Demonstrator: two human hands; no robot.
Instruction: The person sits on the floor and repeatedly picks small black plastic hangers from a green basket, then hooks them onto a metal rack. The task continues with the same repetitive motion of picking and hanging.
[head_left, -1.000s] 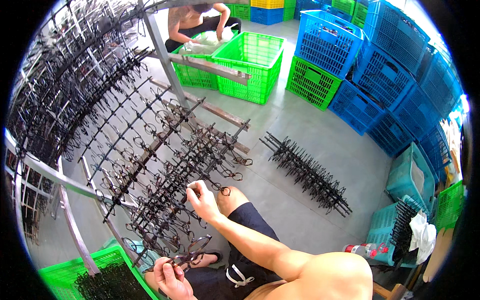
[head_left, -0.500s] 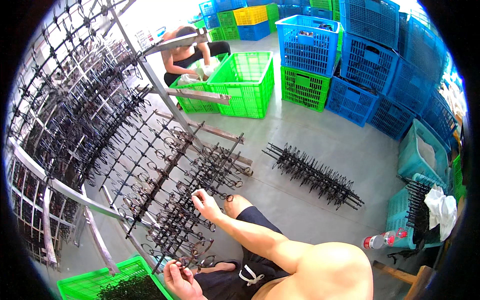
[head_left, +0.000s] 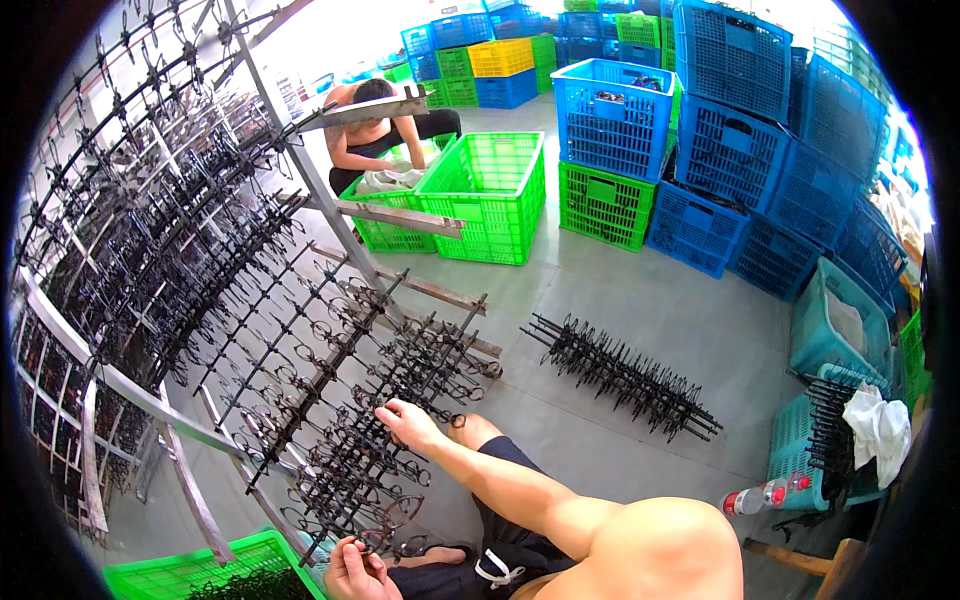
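Note:
In front of me hangs a rack of black rods (head_left: 318, 375) carrying many thin black ring-shaped pieces (head_left: 372, 480). My left hand (head_left: 358, 572) is at the near end of this row, thumb and fingers closed at the edge of a black ring piece (head_left: 400, 512). Farther along, my right hand (head_left: 405, 422) reaches over the row with its fingers curled together among the rings. What lies between the right fingers is too small to make out.
A metal frame (head_left: 300, 165) with projecting bars stands left. Below it is a green crate (head_left: 190, 572) of black pieces. A bundle of loaded rods (head_left: 620, 375) lies on the floor. Blue crates (head_left: 735, 145) are stacked right. A person (head_left: 375, 125) sits by green crates (head_left: 490, 210); bottles (head_left: 745, 500) lie right.
The view has tilted up slightly, so the floor things sit lower in the picture. Both hands stay at nearly the same spots on the rack. The other person's hands have shifted in the crate.

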